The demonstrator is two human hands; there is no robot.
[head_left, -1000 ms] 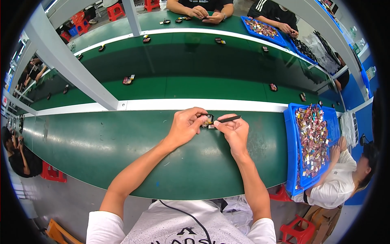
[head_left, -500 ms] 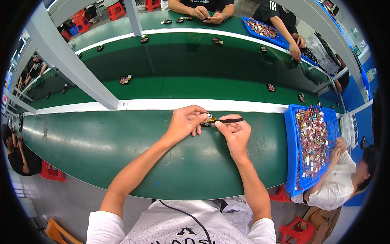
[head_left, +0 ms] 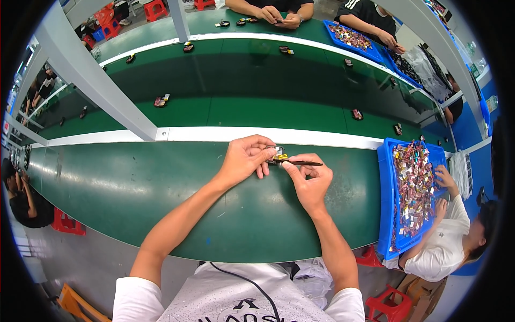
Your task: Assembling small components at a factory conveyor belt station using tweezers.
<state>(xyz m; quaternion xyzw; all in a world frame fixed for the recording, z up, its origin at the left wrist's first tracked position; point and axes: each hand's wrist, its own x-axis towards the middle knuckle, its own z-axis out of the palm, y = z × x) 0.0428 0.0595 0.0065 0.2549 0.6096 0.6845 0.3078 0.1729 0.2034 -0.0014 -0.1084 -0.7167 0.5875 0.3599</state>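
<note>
My left hand (head_left: 245, 159) pinches a small dark and silver part (head_left: 277, 153) above the green table (head_left: 161, 188). My right hand (head_left: 308, 180) grips a thin dark stick-like tool (head_left: 303, 162), whose yellowish tip touches the part. Both hands meet close to the white strip (head_left: 204, 134) that edges the conveyor belt.
A blue tray (head_left: 387, 204) full of small colourful parts stands at my right, with a person in white reaching into it. Small parts lie spaced along the green conveyor belt (head_left: 257, 91). Other people work at the far side beside more blue trays (head_left: 351, 37). A grey frame post (head_left: 96, 80) crosses at the left.
My hands have shifted slightly with the part and tool still in them. The parts on the belt have moved a little to the left.
</note>
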